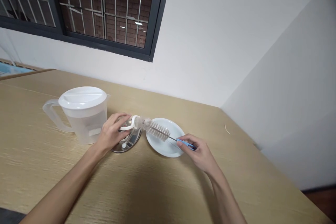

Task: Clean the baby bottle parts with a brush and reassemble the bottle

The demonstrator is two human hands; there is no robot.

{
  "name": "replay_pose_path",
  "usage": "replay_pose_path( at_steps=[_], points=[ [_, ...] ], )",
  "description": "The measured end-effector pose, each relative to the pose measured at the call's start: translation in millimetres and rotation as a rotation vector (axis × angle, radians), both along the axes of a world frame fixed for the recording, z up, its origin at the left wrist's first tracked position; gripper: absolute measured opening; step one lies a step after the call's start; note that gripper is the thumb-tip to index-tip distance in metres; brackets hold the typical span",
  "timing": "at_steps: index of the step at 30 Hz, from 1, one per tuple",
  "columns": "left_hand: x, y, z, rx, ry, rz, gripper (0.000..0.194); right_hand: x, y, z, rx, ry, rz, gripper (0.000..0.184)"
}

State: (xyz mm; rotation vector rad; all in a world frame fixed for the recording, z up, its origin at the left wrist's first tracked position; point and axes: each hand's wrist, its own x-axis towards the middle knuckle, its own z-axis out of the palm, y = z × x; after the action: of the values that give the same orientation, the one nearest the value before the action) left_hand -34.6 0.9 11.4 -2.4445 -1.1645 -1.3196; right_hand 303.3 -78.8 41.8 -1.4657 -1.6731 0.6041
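My left hand (111, 134) grips a small white plastic part (132, 123) with a clear tip, held above a round metal lid or dish (130, 143). My right hand (198, 150) pinches the blue handle (186, 144) of a bottle brush. Its white bristles (157, 130) point left and touch the clear tip of the white part. The brush hovers over a white plate (168, 147) lying on the wooden table (157, 189).
A translucent plastic pitcher (82, 113) with a white lid stands left of my left hand. White walls meet at a corner on the right, and a barred window sits above. The table edge runs along the right side.
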Motion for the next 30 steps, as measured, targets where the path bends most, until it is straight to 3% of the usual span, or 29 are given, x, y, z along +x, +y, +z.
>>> replay_pose_path(
  at_steps=[10, 16, 24, 30],
  points=[
    [-2.4, 4.0, 2.0, 0.194, 0.112, -0.099, 0.052, 7.7, -4.1, 5.6, -0.035, -0.114, 0.11, 0.035],
    [-1.5, 3.3, 2.9, 0.152, 0.149, -0.152, 0.042, 12.5, -4.5, 3.7, -0.009, -0.179, 0.128, 0.032],
    [-0.4, 4.1, -0.5, 0.111, 0.125, -0.165, 0.048, 17.9, -2.6, -4.8, 0.091, -0.186, 0.132, 0.028],
    [0.5, 2.2, 2.6, 0.146, 0.148, -0.175, 0.046, 15.5, -5.6, 1.8, -0.009, -0.19, 0.108, 0.032]
  ],
)
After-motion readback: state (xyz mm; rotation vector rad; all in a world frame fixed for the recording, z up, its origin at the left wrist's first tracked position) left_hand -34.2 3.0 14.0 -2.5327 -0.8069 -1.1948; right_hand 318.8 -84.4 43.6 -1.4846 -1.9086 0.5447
